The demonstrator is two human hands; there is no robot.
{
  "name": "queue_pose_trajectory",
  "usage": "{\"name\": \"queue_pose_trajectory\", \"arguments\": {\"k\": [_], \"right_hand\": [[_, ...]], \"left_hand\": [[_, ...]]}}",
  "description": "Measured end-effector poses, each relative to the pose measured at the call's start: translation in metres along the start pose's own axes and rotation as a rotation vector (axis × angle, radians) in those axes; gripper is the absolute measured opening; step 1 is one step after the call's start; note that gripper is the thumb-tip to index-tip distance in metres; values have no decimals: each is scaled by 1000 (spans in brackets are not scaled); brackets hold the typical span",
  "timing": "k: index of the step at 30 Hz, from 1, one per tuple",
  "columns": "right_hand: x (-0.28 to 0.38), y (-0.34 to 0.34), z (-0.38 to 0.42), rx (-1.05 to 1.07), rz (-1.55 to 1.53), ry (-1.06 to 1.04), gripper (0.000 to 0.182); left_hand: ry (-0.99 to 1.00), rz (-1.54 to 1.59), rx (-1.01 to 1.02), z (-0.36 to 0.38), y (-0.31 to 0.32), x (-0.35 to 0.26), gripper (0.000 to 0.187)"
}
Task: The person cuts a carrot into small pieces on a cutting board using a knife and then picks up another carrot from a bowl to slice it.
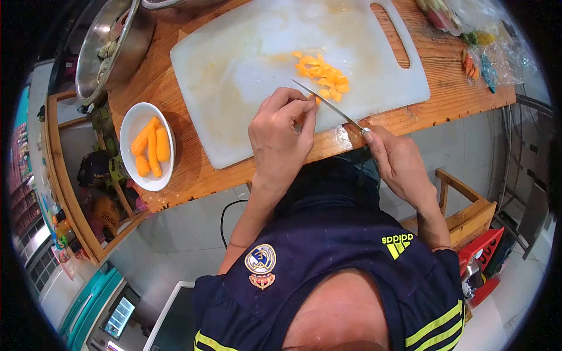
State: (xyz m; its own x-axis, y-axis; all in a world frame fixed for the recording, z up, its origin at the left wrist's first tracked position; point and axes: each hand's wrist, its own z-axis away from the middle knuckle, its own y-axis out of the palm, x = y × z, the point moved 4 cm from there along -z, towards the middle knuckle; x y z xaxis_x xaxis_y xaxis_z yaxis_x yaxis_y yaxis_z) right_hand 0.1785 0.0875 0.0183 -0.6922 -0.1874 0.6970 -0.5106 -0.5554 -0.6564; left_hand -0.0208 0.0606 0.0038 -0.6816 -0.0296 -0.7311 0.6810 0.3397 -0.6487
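Observation:
My right hand point(401, 161) is closed round the handle of a kitchen knife point(333, 107), its blade slanting up and left over the white cutting board point(225, 105). Fingers bent and pinched together, my left hand point(284, 131) rests at the board's front edge beside the blade. A bit of orange carrot shows at its fingertips; the rest of that piece is hidden. Just beyond the blade lies a small heap of cut carrot pieces point(328, 75). To the left, a white oval bowl point(130, 121) contains several peeled carrots point(153, 143).
A metal bowl point(132, 58) stands at the table's far left, with another metal rim behind it. Plastic bags with vegetables point(489, 44) lie at the far right. The wooden table's front edge point(462, 114) runs close to my body. A wooden stool point(468, 205) stands below right.

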Motion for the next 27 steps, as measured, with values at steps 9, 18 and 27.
{"name": "queue_pose_trajectory", "arguments": {"k": [9, 18, 27], "right_hand": [[-12, 3, 11, -19, 110, 6, 30], [-6, -2, 10, -46, 202, 33, 33], [-10, -4, 13, 19, -48, 44, 39]], "left_hand": [[-4, 20, -5, 0, 1, 1, 9], [6, 25, -7, 0, 1, 2, 9], [-2, 39, -4, 1, 0, 2, 7]]}}
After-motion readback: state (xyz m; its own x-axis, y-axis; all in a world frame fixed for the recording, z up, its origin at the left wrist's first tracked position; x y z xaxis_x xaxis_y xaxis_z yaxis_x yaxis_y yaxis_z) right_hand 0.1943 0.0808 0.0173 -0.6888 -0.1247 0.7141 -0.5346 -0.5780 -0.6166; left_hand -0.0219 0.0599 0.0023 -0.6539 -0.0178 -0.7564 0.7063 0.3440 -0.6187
